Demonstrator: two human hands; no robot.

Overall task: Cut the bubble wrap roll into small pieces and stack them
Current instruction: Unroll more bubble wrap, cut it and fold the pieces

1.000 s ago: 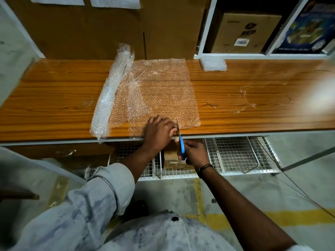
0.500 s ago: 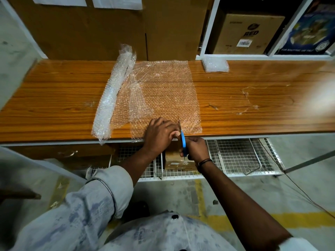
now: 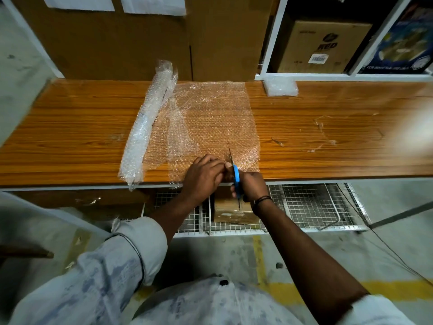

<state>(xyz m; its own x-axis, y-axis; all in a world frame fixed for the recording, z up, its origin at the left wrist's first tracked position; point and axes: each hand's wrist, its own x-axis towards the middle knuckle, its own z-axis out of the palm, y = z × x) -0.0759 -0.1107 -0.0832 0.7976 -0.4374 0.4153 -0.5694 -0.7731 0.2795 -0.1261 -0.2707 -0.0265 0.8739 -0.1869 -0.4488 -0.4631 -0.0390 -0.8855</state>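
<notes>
A bubble wrap roll (image 3: 150, 123) lies on the wooden table (image 3: 328, 141), with a clear sheet (image 3: 210, 123) unrolled to its right. My left hand (image 3: 203, 177) holds the sheet's near edge at the table's front, fingers curled on it. My right hand (image 3: 250, 186) grips blue-handled scissors (image 3: 235, 177) just right of it. The blades point away from me into the sheet's near edge. A small stack of cut bubble wrap pieces (image 3: 280, 86) sits at the table's back.
Large cardboard boxes (image 3: 140, 43) stand behind the table. A white shelf (image 3: 267, 43) at back right holds a brown box (image 3: 321, 45). Below the table edge is a wire mesh rack (image 3: 311, 205) holding a brown package (image 3: 234, 212). Tape scraps (image 3: 323, 134) mark the tabletop's right.
The scissors and my right hand have moved forward, the blades now reaching further into the sheet's near edge. My left hand stays on the sheet.
</notes>
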